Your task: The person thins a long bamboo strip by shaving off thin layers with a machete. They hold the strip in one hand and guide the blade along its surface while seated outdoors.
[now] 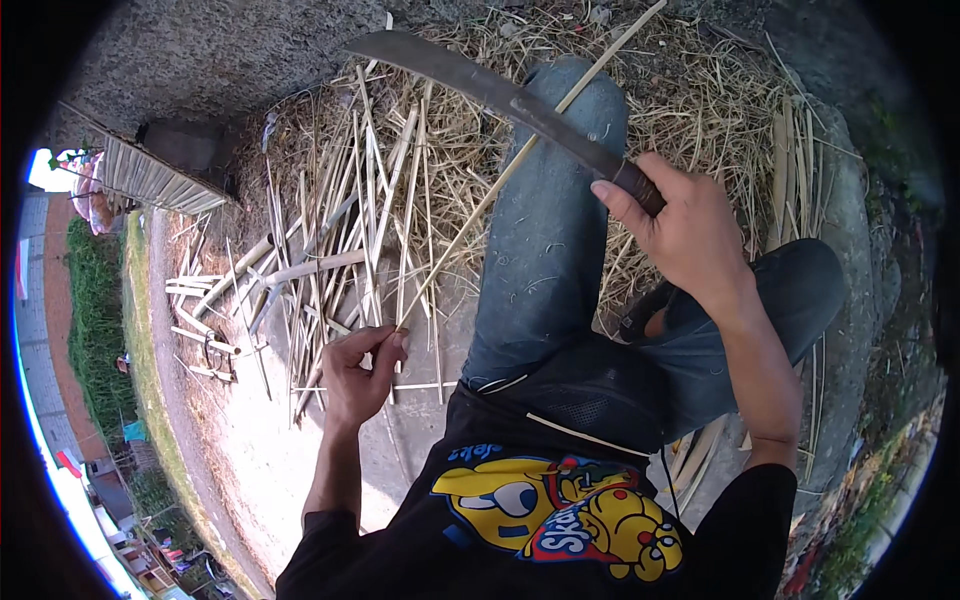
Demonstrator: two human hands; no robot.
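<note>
My right hand (690, 235) is clamped on the handle of one long curved knife (500, 95), its blade crossing one thin bamboo strip (500, 180) above my raised knee (560, 200). My left hand (360, 375) pinches the strip's lower end. Cut bamboo slats (340, 240) and shavings litter the concrete floor (260, 440) beyond, too many to count.

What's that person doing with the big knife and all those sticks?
A person sitting on the ground holds a long curved knife by its handle in the right hand. The left hand pinches the near end of a thin bamboo strip, which runs up across the jeans-covered knee and crosses the blade. A pile of split bamboo strips and dry shavings lies in front of them.
</note>
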